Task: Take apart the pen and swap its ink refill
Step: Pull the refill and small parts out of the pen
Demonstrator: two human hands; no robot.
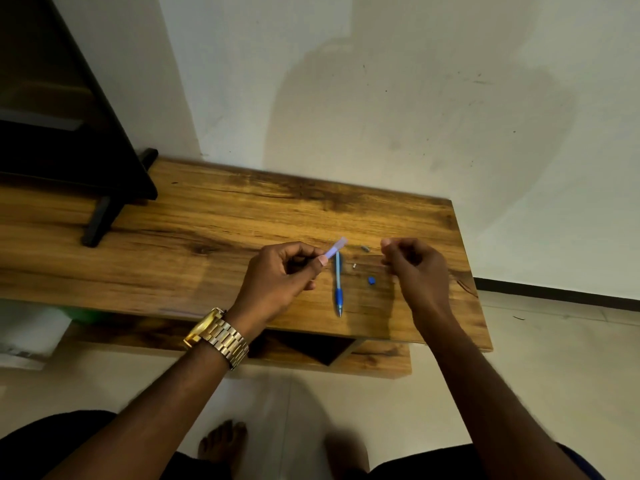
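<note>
left hand (277, 278): raised just over the wooden table top (194, 237); a pale translucent pen barrel tube (335, 247) is pinched between thumb and fingertips, its free end tilted up and to the right; tube is motion-blurred
right hand (414, 268): held over the right part of the table, fingers curled in, thumb and forefinger tips brought together; whether anything is gripped cannot be told
blue pen section with rubber grip (338, 285): laid flat on the table between the two hands, clear blue shaft pointing away, dark blue grip and metal tip pointing toward the person; not touched by either hand
small blue plastic cap piece (371, 280): set on the table right of the pen section, near the right hand, apart from both
small grey metal part (364, 249): set on the table further back, just left of the right hand's fingertips
tiny silver part (354, 266): set between the pen section and the blue cap piece; too small to identify
gold metal wristwatch (218, 336): worn on the left wrist
black monitor stand (104, 216): placed at the left end of the table, well apart from the pen parts
</note>
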